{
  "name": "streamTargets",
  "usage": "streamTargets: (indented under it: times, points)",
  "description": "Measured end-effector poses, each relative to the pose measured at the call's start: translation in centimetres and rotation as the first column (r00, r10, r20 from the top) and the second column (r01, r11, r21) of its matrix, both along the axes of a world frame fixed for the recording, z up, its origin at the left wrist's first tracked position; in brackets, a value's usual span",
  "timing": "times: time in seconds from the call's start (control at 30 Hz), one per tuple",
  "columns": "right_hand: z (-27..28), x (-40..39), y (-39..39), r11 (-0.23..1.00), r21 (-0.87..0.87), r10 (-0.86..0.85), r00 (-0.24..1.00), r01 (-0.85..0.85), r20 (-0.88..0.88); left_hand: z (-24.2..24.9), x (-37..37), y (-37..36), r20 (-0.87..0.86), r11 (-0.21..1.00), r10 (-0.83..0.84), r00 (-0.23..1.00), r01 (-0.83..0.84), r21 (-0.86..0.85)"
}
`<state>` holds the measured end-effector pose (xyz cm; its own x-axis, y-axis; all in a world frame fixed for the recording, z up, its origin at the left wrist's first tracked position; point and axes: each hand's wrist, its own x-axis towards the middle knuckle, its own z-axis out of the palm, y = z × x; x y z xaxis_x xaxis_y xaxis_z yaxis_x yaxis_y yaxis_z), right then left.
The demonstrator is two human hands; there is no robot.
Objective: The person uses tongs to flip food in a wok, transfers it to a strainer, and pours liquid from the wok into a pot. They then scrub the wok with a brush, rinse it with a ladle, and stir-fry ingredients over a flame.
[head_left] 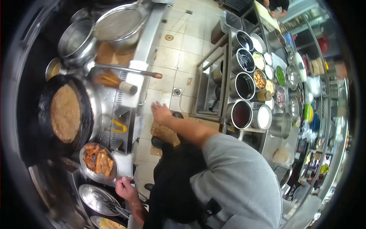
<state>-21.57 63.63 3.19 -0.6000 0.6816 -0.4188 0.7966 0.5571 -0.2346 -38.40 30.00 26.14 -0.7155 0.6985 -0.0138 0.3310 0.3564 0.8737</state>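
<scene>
My left hand is closed at the near edge of a perforated metal strainer, apparently around its handle, which my fingers hide. In the strainer lie browned fried pieces. My right hand reaches out over the floor, fingers apart, holding nothing. Beyond the strainer stands a large wok of brown liquid. A ladle with a wooden-tipped handle and a bamboo brush lie across the counter edge.
Metal pots and a wide sieve stand at upper left. Below the strainer sits another perforated skimmer. Across the tiled floor, a steel table carries several containers of sauces and ingredients, including a dark-red one. Another person is at top right.
</scene>
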Motion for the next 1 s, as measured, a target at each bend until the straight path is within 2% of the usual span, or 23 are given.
streamTargets:
  times: [0.03, 0.1, 0.13, 0.2, 0.27, 0.33, 0.37, 0.4, 0.47, 0.5, 0.53, 0.6, 0.63, 0.67, 0.7, 0.73, 0.77, 0.83, 0.87, 0.9, 0.93, 0.97, 1.0]
  points:
    - [-0.2, -1.0, 1.5, 1.000, 0.005, 0.026, 0.998, -0.026, 0.051, 1.3, 0.7, 2.5, 0.000, 1.000, -0.021, 1.000, 0.021, -0.012]
    - [-1.1, -2.0, 3.6, 0.998, -0.006, 0.055, 0.994, -0.055, 0.093, 4.2, 2.5, 8.3, 0.077, 0.976, -0.215, 0.974, 0.217, -0.024]
    - [-2.0, -2.2, 4.3, 0.995, 0.073, 0.069, 0.995, -0.074, 0.066, 5.6, 3.7, 11.8, 0.046, 0.935, -0.348, 0.936, 0.343, 0.085]
    - [-4.2, -1.9, 6.4, 0.984, 0.152, 0.087, 0.996, -0.090, 0.028, 8.8, 7.3, 17.5, 0.045, 0.920, -0.368, 0.929, 0.357, 0.162]
    - [-6.7, -1.0, 7.8, 0.963, -0.246, 0.180, 0.947, -0.113, 0.266, 12.8, 9.8, 22.7, -0.116, 0.808, -0.527, 0.842, 0.539, 0.239]
    - [-7.8, 2.7, 8.7, 0.953, -0.241, -0.198, 0.980, 0.185, -0.031, 17.2, 10.8, 27.3, 0.060, 0.677, -0.733, 0.678, 0.717, 0.168]
    - [-7.6, 4.7, 9.5, 0.918, -0.268, -0.303, 0.953, 0.291, -0.006, 18.5, 11.0, 30.7, -0.031, 0.460, -0.872, 0.489, 0.839, 0.291]
    - [-6.6, 6.8, 10.2, 0.873, -0.296, -0.401, 0.916, 0.389, 0.020, 17.7, 12.2, 32.0, -0.076, 0.378, -0.875, 0.478, 0.773, 0.510]
    - [-8.3, 11.4, 9.9, 0.814, -0.307, -0.516, 0.857, 0.493, 0.008, 19.9, 13.1, 35.2, -0.111, 0.275, -0.915, 0.387, 0.803, 0.529]
    - [-8.8, 13.2, 9.1, 0.783, -0.263, -0.590, 0.807, 0.564, -0.027, 20.0, 13.9, 36.5, -0.111, 0.301, -0.906, 0.409, 0.805, 0.511]
    - [-9.3, 14.2, 8.1, 0.738, -0.220, -0.664, 0.745, 0.638, -0.066, 19.6, 14.8, 37.9, -0.313, 0.301, -0.820, 0.479, 0.826, 0.476]
    - [-12.5, 16.3, 6.1, 0.827, -0.232, -0.528, 0.849, 0.512, -0.012, 18.8, 17.3, 40.6, -0.661, 0.253, -0.564, 0.494, 0.866, 0.431]
    - [-9.3, 16.5, 5.6, 0.872, -0.252, -0.417, 0.906, 0.420, 0.070, 19.2, 18.5, 41.7, -0.794, 0.189, -0.398, 0.459, 0.888, 0.418]
    - [-7.2, 15.3, 4.4, 0.797, -0.311, -0.512, 0.852, 0.518, 0.108, 20.9, 18.7, 40.9, -0.561, 0.285, -0.692, 0.454, 0.886, 0.366]
    - [-4.2, 15.6, 2.5, 0.809, -0.323, -0.544, 0.833, 0.490, -0.099, 20.9, 19.8, 40.7, -0.567, 0.343, -0.689, 0.452, 0.892, 0.294]
    - [-0.6, 15.0, 2.5, 0.804, -0.428, -0.464, 0.886, 0.413, -0.016, 19.9, 19.9, 40.4, -0.447, 0.305, -0.781, 0.436, 0.891, 0.335]
    - [5.7, 15.5, 2.6, 0.764, -0.574, -0.367, 0.930, 0.296, -0.009, 19.6, 21.0, 39.5, -0.477, 0.354, -0.754, 0.453, 0.891, 0.286]
    - [11.7, 16.6, 0.3, 0.756, -0.652, -0.272, 0.932, 0.052, -0.241, 17.8, 22.4, 39.4, -0.461, 0.228, -0.807, 0.369, 0.915, 0.333]
    - [9.0, 16.9, -3.1, 0.874, -0.470, -0.359, 0.815, 0.122, -0.455, 16.2, 23.5, 39.0, -0.441, 0.170, -0.824, 0.356, 0.898, 0.406]
    - [13.3, 18.8, -4.3, 0.911, -0.388, -0.341, 0.781, 0.138, -0.523, 16.1, 25.2, 38.7, -0.434, 0.092, -0.851, 0.295, 0.898, 0.430]
    - [14.4, 20.4, -6.1, 0.907, -0.381, -0.396, 0.667, 0.178, -0.631, 16.0, 26.6, 38.0, -0.406, 0.036, -0.883, 0.234, 0.897, 0.440]
    - [18.4, 22.5, -7.3, 0.878, -0.410, -0.466, 0.635, 0.247, -0.616, 15.8, 28.6, 37.3, -0.374, -0.003, -0.908, 0.186, 0.892, 0.452]
    - [19.6, 24.8, -8.7, 0.883, -0.353, -0.468, 0.541, 0.309, -0.698, 15.9, 30.7, 36.5, -0.384, -0.085, -0.914, 0.130, 0.865, 0.494]
